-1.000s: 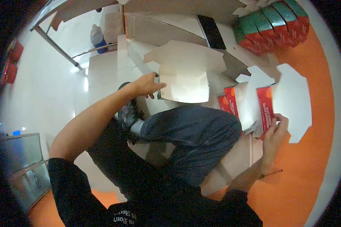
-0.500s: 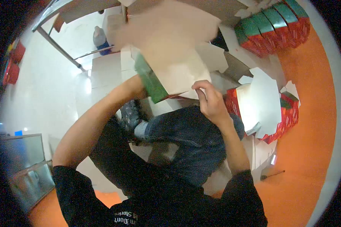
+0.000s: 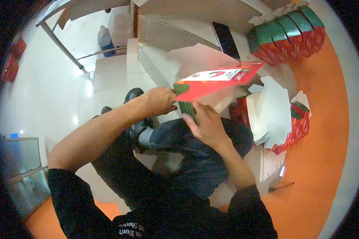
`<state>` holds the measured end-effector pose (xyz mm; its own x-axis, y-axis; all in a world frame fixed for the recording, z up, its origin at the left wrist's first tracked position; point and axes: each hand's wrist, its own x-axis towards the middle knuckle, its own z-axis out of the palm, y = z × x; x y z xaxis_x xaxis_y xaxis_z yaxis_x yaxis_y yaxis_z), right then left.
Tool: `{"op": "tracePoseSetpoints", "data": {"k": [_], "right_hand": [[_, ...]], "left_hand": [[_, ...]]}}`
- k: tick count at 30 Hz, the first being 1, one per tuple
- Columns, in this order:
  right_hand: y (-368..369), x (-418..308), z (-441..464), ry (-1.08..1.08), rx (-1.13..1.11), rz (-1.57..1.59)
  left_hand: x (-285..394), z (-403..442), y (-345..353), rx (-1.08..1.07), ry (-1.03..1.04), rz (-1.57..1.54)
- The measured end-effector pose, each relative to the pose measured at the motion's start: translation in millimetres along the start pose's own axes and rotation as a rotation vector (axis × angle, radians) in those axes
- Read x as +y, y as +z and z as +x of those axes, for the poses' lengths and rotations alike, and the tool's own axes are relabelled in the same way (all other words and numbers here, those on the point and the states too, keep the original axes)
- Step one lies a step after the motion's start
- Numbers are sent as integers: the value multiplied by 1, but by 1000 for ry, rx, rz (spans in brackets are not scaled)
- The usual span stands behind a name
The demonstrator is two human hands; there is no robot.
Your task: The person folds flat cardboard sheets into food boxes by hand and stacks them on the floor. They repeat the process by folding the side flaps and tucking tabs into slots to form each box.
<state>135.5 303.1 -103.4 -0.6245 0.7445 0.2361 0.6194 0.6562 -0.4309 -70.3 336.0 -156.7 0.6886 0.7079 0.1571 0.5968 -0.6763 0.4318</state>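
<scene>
A red and green printed carton (image 3: 211,84) is tilted in front of me, with a white label panel on its red face and pale flaps blurred behind it. My left hand (image 3: 161,100) grips its near left end, fingers curled at the green edge. Just below, my right hand (image 3: 209,125) has fingers and thumb about the green side (image 3: 186,109) of the same carton; part of that grip is hidden. To the right, an open carton (image 3: 269,111) shows its white inside, beside other red cartons (image 3: 299,125).
A row of several green-topped red cartons (image 3: 287,34) stands at the upper right by the orange floor (image 3: 319,139). A large cardboard box (image 3: 175,36) lies ahead. A metal frame (image 3: 62,44) is at upper left, and a glass-sided cabinet (image 3: 24,171) at lower left.
The carton has turned from its pale inside to its red printed face and shifted right. My left hand has come right and my right hand has moved left and lower along it.
</scene>
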Motion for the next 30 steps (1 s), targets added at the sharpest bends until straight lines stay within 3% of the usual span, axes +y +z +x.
{"op": "tracePoseSetpoints", "data": {"k": [3,6,9,13,17,20,22,25,30], "right_hand": [[-7,-8,-7,2,163,0],[-37,-37,-22,10,324,71],[-62,-62,-37,35,386,86],[-63,-67,-17,168,396,304],[-40,-33,22,283,194,582],[-26,-16,40,175,285,468],[-21,-9,47,148,195,302],[-9,6,54,162,106,209],[10,50,52,111,112,206]], "left_hand": [[3,4,7,-119,-56,-25],[3,5,8,-3,-93,-38],[-8,20,1,40,-40,351],[-32,39,-2,-28,95,448],[-57,48,29,176,291,239],[-39,27,21,63,170,173],[-23,19,8,-140,30,127],[-13,12,5,-231,-41,87],[-10,11,11,-136,30,49]]}}
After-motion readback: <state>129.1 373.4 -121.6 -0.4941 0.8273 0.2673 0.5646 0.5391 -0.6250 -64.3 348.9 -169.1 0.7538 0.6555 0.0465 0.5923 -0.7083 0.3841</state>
